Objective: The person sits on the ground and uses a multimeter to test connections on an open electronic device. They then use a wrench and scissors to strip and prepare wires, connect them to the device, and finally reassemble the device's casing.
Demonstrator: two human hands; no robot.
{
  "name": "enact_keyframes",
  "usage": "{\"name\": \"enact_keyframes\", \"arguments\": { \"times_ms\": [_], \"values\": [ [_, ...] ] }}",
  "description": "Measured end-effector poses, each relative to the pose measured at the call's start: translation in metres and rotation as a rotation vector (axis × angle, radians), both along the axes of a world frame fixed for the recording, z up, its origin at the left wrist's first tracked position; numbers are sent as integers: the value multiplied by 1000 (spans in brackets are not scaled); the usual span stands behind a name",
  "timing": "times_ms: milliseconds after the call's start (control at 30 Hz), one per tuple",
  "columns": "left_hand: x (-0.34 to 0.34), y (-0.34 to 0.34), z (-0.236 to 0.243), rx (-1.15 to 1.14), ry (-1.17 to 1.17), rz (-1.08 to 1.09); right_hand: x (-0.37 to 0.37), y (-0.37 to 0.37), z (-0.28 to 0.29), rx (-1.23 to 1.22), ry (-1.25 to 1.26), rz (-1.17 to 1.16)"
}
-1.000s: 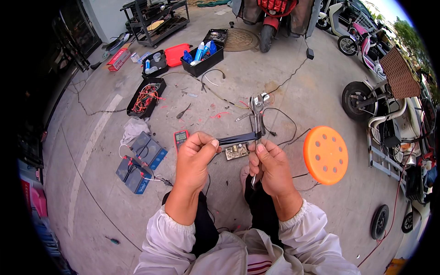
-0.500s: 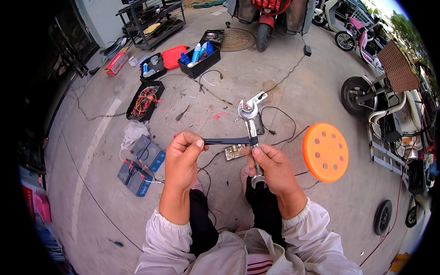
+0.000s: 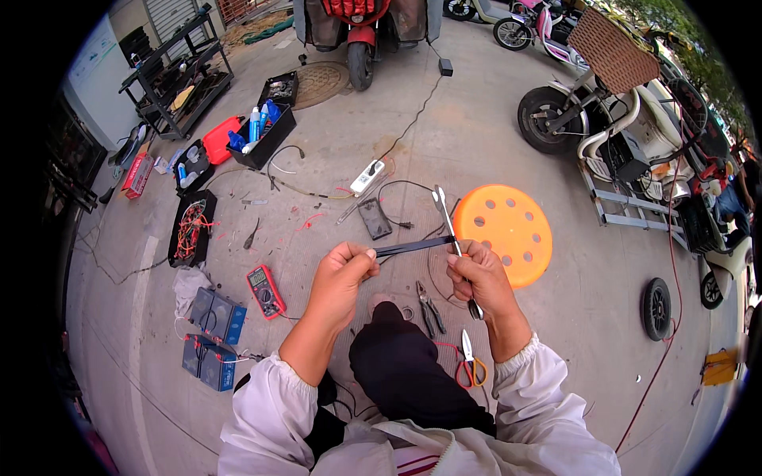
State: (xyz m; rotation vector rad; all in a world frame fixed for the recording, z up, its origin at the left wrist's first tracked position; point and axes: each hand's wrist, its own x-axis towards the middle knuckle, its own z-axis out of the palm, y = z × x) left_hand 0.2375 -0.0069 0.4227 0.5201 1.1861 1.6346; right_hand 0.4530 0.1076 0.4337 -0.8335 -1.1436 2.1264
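Observation:
My left hand pinches one end of a strip of black tape between thumb and fingers. The strip stretches across to a metal wrench, where it meets the dark-wrapped middle of the handle. My right hand grips the wrench just below that spot, fingers closed round it. The wrench stands nearly edge-on, its jaw end pointing up and away, the lower end poking out beneath the hand. Below it on the ground lie pliers and orange-handled scissors.
An orange round stool stands right behind my right hand. To the left are a red multimeter, blue batteries and a black box of wires. A white power strip lies ahead. A scooter wheel stands at the right.
My view has swung to the right and my leg has shifted. The wrench has turned from face-on to edge-on. Multimeter, pliers and scissors have come into sight. Both hands keep their hold.

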Motion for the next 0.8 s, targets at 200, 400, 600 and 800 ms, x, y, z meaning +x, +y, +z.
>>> {"name": "enact_keyframes", "arguments": {
  "times_ms": [200, 400, 600, 800],
  "values": [
    [54, 100, -47, -174, 15, -237, 70, 79, -52, 102, -398, -138],
    [65, 138, -84, -247, 33, -228, 67, 107, -94, 229, -588, -166],
    [64, 148, -130, -310, -91, -234, 58, 120, -149, 626, -804, -259],
    [66, 149, -172, -358, -340, -175, 28, 113, -154, 944, -1133, -358]
  ]
}}
